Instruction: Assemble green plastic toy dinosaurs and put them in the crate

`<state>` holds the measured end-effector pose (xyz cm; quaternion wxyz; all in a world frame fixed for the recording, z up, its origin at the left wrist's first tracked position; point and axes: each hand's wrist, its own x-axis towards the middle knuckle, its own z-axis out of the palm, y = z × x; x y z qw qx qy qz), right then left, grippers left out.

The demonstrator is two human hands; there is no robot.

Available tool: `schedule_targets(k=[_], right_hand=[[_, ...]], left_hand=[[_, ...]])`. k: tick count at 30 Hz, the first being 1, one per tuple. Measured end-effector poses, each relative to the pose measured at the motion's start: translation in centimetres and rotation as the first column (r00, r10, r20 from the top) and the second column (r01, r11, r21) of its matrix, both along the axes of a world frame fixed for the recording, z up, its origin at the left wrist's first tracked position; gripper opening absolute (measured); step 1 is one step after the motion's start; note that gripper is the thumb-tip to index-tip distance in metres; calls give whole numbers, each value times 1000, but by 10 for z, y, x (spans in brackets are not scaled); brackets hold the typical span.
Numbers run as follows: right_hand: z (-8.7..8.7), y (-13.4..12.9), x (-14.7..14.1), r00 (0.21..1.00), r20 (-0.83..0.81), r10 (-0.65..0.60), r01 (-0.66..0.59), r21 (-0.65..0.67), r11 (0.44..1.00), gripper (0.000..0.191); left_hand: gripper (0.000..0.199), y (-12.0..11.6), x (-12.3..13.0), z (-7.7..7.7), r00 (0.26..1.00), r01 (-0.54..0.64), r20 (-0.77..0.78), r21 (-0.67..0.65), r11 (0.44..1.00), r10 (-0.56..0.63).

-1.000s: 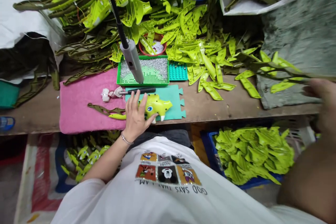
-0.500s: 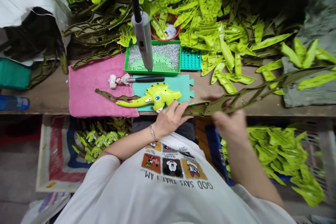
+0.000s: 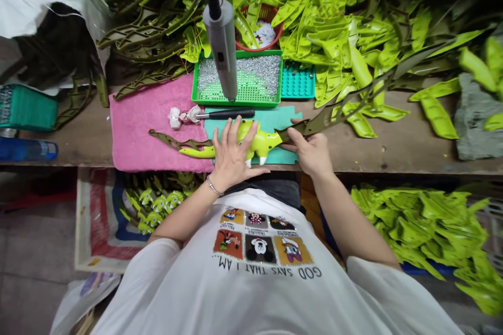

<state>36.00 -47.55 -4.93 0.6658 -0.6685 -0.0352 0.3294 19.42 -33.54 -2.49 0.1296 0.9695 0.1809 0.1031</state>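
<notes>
My left hand (image 3: 231, 146) lies with spread fingers on a lime-green plastic toy dinosaur body (image 3: 259, 141), holding it on a teal foam mat (image 3: 285, 121). My right hand (image 3: 308, 153) grips a long olive-green plastic leaf-shaped part (image 3: 314, 126) against the dinosaur's right end. A second olive part (image 3: 176, 141) and a lime tail piece (image 3: 196, 152) lie to the left on a pink towel (image 3: 137, 131). A black-handled screwdriver (image 3: 226, 113) rests above the dinosaur, beside a small white part (image 3: 183, 116).
A grey hanging electric screwdriver (image 3: 222, 47) stands over a green tray of screws (image 3: 239, 78). Heaps of lime and olive parts (image 3: 353, 52) cover the bench behind. A blue crate of lime parts (image 3: 424, 225) sits below right.
My right hand has brought the olive part from the right to the dinosaur. My left hand has moved from the bench edge onto the dinosaur, covering its eye. The view has shifted slightly.
</notes>
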Motion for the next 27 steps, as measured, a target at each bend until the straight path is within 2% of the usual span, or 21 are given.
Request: schedule_targets(k=[4,10,14,18,22,24,25,26,27], right_hand=[[-1,10,-13,996,-75,48,-44,50,998,63],[14,6,-11,964,-206,166,-134,160,978,53],[20,5,-14,962,-224,156,-125,145,981,47],[22,8,-25,941,-300,157,-112,162,980,49],[27,17,-35,961,-239,139,-97,179,979,50],[34,21,-35,975,-193,110,-75,182,981,47],[38,23,-34,979,-180,95,-60,190,980,45],[43,24,-33,981,-177,84,-47,205,978,44],[47,24,-32,980,-183,84,-41,226,973,45]], left_hand=[[102,-2,0,-6,1000,-1,-19,-6,1000,0],[86,-1,-5,-2,992,53,116,-18,998,-50],[88,-4,-8,1,983,49,177,7,999,-50],[88,-2,-7,3,987,46,156,-31,998,-41],[83,9,-10,8,989,65,137,-70,995,-55],[82,12,-18,5,977,46,213,-70,996,-30],[82,11,-24,2,952,9,304,-68,998,13],[81,8,-30,-3,899,-52,431,-79,996,81],[79,3,-36,-8,812,-120,557,-133,984,175]])
